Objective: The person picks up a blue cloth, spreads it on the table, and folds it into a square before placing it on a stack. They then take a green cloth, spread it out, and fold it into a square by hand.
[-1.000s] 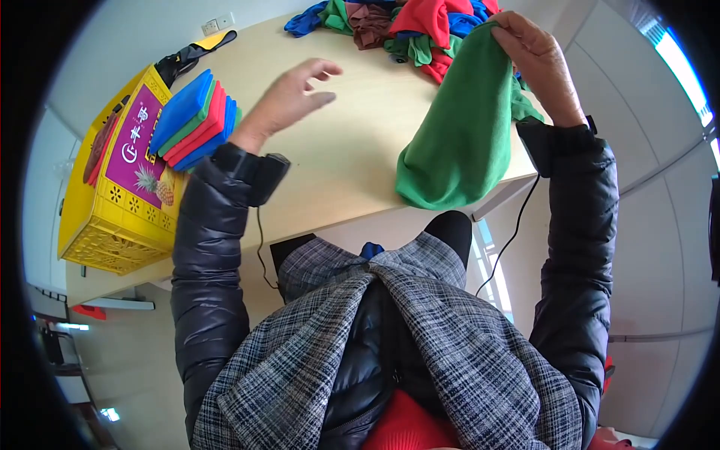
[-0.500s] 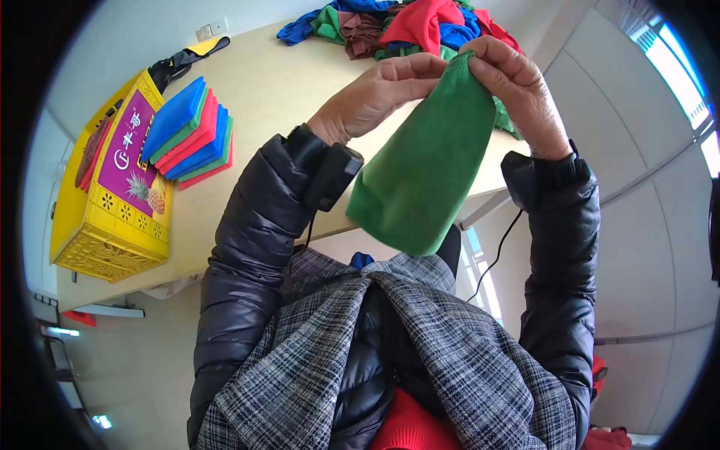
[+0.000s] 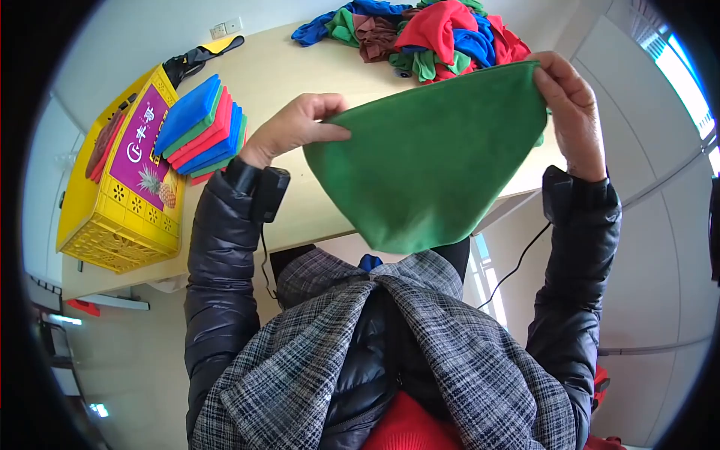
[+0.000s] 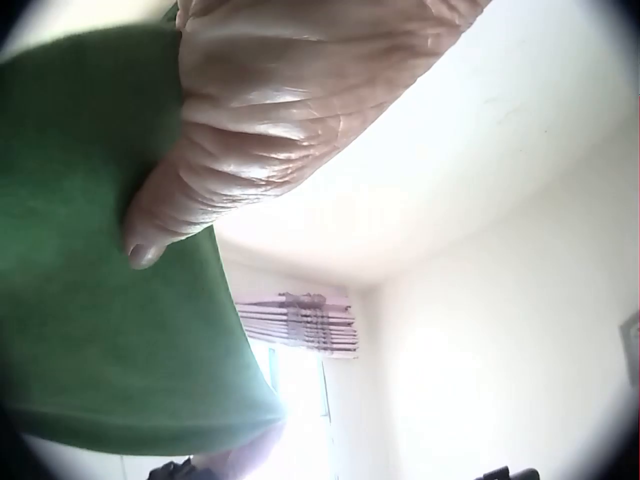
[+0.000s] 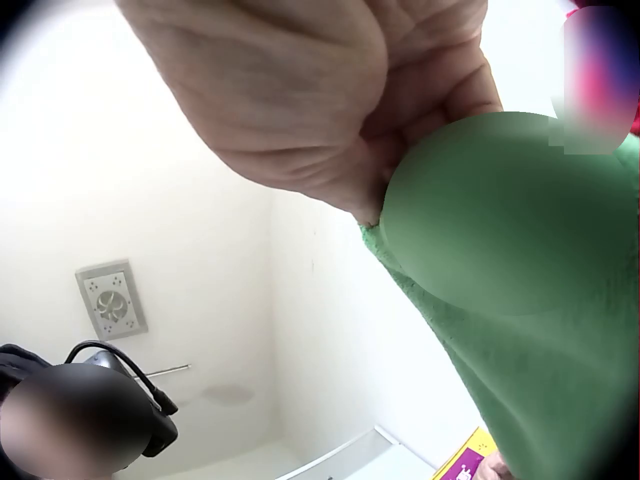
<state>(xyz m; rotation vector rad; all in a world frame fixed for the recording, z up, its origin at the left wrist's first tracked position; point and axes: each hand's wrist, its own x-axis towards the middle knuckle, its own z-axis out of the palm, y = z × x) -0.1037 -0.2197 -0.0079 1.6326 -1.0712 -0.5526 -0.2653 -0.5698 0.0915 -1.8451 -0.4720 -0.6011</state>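
Note:
A green cloth [image 3: 427, 157] hangs stretched between my two hands, over the table's front edge in the head view. My left hand [image 3: 296, 127] pinches its upper left corner, the thumb lying on the near face. At the upper right corner my right hand [image 3: 574, 105] grips the cloth between thumb and curled fingers. The left wrist view has the left thumb [image 4: 165, 215] pressed against the green fabric. In the right wrist view the fabric hangs from the right fingers, and part of those fingers is hidden behind it.
A heap of crumpled red, blue, green and brown cloths [image 3: 450, 37] lies at the table's back. On the left, a stack of folded cloths [image 3: 199, 124] leans beside a yellow crate [image 3: 124, 232]. The pale table [image 3: 292, 67] has its front edge before my lap.
The left hand came over to the cloth, took a corner and drew it out leftward. The cloth went from hanging narrow below the right hand to spread wide between both hands.

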